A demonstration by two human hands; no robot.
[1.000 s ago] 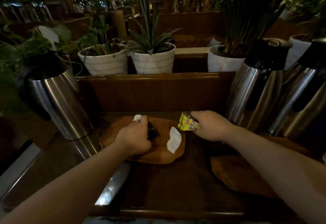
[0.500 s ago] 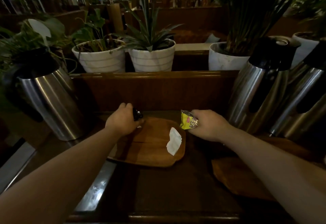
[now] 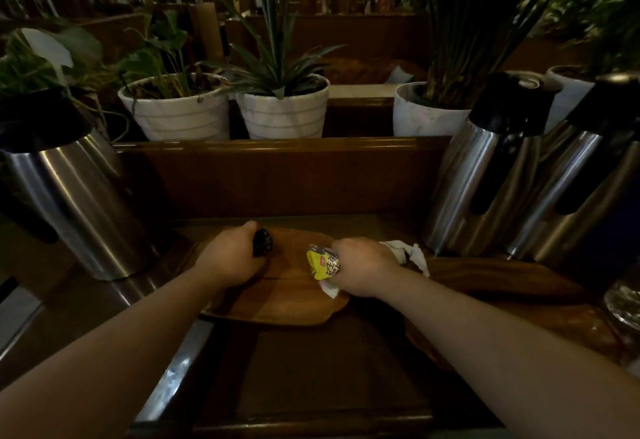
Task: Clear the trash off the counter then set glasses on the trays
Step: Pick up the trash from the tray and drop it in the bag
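Both hands work over a wooden tray (image 3: 277,307) that lies near the middle of the dark worktop (image 3: 329,369), close to its back edge. The left hand (image 3: 235,258) is curled closed around a small black object (image 3: 262,242) at the tray's back left part; what the object is cannot be made out. The right hand (image 3: 363,265) is closed too, gripping a crumpled yellow wrapper (image 3: 322,261) that sticks out toward the left of its fist, over the tray's right side. A white paper napkin (image 3: 414,253) shows just behind this hand, and a white scrap (image 3: 329,289) peeks out beneath it at the tray's right edge; whether both are one piece, or held, cannot be told.

A second wooden tray (image 3: 485,276) lies toward the right edge of the worktop, and a glass (image 3: 623,303) is partly visible at the far right edge. One steel carafe (image 3: 69,203) stands at the back left corner, two more (image 3: 485,175) at the back right corner. Potted plants in white pots (image 3: 282,113) sit on a ledge behind the worktop's raised back.
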